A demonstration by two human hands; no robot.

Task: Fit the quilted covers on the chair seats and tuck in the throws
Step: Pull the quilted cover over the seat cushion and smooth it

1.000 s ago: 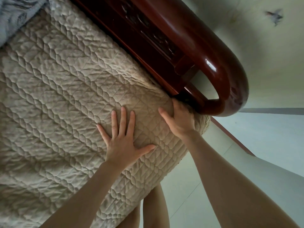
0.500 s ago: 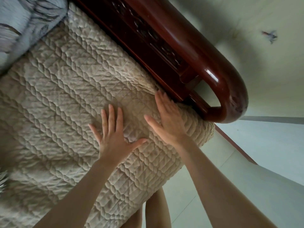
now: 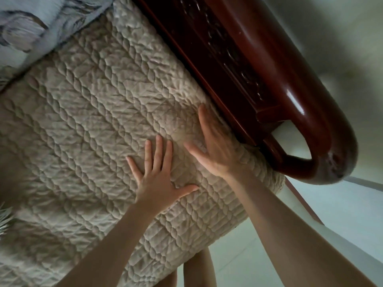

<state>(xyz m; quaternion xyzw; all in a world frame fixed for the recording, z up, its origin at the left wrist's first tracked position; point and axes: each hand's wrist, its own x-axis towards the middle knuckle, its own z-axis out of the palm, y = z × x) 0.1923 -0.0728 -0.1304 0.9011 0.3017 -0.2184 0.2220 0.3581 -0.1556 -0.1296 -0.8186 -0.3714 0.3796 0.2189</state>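
Your 2 hands lay flat, fingers straight, gripping nothing — left hand (image 3: pixel 158 179), right hand (image 3: pixel 215 150) — on the beige quilted cover (image 3: pixel 83 131) over the seat, beside the dark wooden armrest (image 3: pixel 290 90); pale floor (image 3: pixel 342 214).

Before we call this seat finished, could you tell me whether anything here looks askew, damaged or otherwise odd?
The beige quilted seat cover lies flat under the left hand and right hand, nothing askew. Only the glossy dark red wooden armrest stands out: its rounded front end looks scuffed, greyish and dull.
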